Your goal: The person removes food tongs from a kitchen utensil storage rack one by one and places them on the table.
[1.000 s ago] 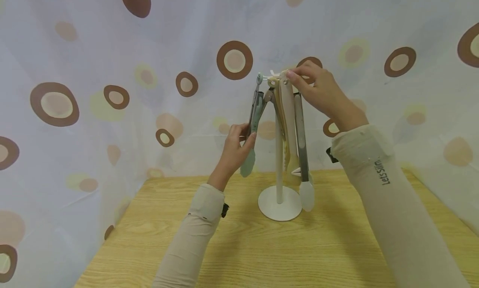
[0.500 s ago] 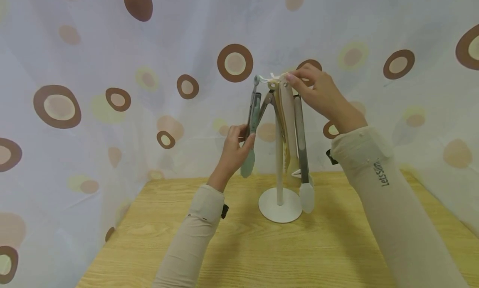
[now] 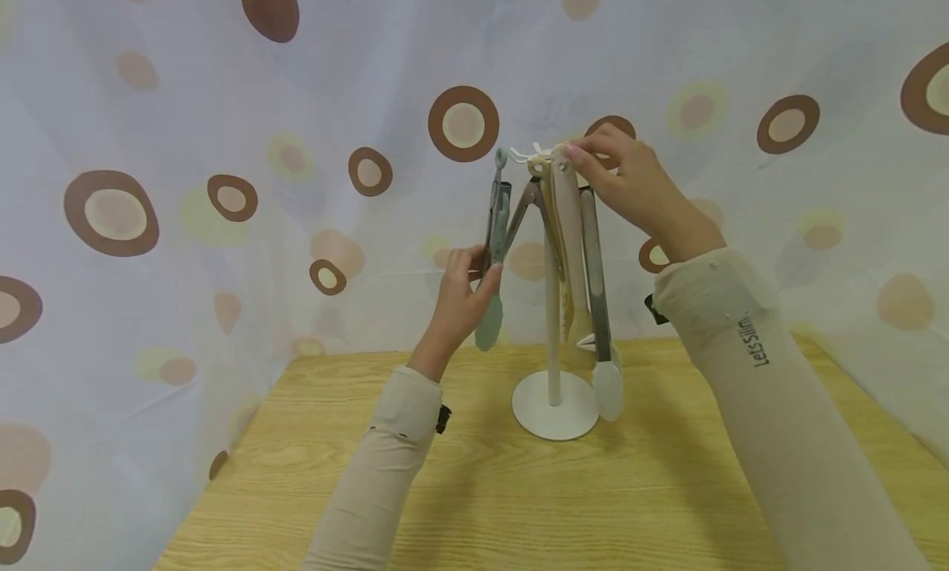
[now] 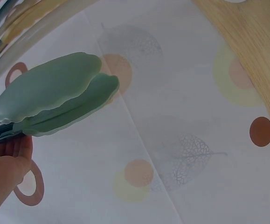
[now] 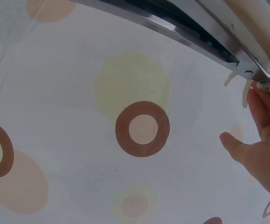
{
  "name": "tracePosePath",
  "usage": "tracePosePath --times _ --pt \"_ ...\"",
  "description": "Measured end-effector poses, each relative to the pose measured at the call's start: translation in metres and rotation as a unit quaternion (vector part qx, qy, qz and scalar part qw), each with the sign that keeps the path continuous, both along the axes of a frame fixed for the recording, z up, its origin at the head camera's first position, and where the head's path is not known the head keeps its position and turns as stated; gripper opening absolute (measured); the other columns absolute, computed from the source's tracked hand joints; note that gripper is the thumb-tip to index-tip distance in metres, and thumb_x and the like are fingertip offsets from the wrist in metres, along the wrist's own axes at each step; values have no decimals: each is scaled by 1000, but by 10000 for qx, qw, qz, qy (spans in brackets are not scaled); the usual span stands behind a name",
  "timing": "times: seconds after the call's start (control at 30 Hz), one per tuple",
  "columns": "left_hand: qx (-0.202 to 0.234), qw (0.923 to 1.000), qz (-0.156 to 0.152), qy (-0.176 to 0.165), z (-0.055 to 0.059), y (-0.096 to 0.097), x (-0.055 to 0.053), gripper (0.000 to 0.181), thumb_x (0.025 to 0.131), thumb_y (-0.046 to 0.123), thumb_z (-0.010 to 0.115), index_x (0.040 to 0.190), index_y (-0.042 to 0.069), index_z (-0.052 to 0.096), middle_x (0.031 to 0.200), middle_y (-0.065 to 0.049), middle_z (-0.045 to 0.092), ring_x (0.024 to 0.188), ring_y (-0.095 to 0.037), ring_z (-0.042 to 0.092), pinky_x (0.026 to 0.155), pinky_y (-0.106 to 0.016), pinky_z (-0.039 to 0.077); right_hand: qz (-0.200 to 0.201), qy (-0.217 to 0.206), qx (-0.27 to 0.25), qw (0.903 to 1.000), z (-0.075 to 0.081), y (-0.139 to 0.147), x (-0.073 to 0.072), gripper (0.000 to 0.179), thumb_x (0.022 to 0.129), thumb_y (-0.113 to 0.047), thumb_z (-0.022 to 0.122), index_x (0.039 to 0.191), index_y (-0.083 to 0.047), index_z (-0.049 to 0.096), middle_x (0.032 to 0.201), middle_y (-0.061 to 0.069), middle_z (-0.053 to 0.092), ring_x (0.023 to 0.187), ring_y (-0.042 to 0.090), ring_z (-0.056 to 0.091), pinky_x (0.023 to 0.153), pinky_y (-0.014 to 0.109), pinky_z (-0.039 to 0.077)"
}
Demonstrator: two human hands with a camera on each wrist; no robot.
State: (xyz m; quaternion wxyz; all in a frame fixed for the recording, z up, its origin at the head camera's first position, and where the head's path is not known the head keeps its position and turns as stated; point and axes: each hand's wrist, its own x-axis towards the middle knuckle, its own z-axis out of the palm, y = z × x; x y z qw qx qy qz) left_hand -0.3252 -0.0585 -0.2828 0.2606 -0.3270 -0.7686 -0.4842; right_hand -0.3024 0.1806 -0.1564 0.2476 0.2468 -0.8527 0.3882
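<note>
My left hand [image 3: 460, 295] holds a pair of tongs [image 4: 55, 88] with green scalloped heads by their lower arms. The heads point downward, and the ring at the top sits beside the tip of a white hook; whether it still touches the hook cannot be told. A white utensil stand [image 3: 554, 410] stands upright with several utensils hung from it. At its top, my right hand [image 3: 630, 175] pinches near the end of a pale beige handle [image 3: 569, 217]; the fingertips partly hide the hooks [image 5: 246, 93]. Just below that hand hang steel tongs [image 3: 597, 283] with white heads.
Yellowish tongs [image 3: 549, 204] hang at the middle of the stand, close to the pole. The stand rests on a wooden table [image 3: 334, 456]. Behind it hangs a white curtain [image 3: 400, 52] printed with brown circles.
My left hand has shifted slightly left, and the green tongs' top ring has moved outward to the hook's tip. My right hand stays at the top of the stand.
</note>
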Motion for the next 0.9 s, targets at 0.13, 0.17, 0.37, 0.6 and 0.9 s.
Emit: tracePosePath --times 0.13,0.17,0.37,0.6,0.9 --pt "17 10000 39 28 0 0 -1 35 96 6 54 125 -13 48 110 -25 48 104 -35 53 93 -37 48 45 -1 -26 10000 0 1 -3 46 101 -40 45 128 -7 60 114 9 53 120 41 51 97 54 40" --pt "30 10000 45 42 0 0 -1 35 96 6 55 124 -13 48 110 -25 48 104 -35 53 93 -37 48 58 -2 -33 10000 0 1 -3 45 101 -40 45 128 -7 60 114 9 53 120 41 51 97 54 40" --pt "75 10000 52 -35 0 -3 -1 34 97 8 55 124 -11 48 113 -24 48 105 -34 53 94 -37 47 113 5 -47 9999 -2 3 -6 45 101 -40 45 128 -7 60 113 8 53 121 40 51 97 53 40" --pt "135 9993 254 -226 -2 -8 0 35 95 9 59 123 -11 49 114 -23 49 105 -34 55 93 -36 48 174 34 -106 9998 -3 4 -12 44 101 -40 46 126 -7 61 112 8 53 122 38 50 98 52 40" --pt "197 9971 693 -252 -6 -12 2 32 90 11 65 114 -7 54 109 -19 53 99 -32 59 89 -37 50 207 34 -112 9997 -3 5 -17 46 100 -41 46 127 -7 61 109 5 51 124 33 49 100 50 39"
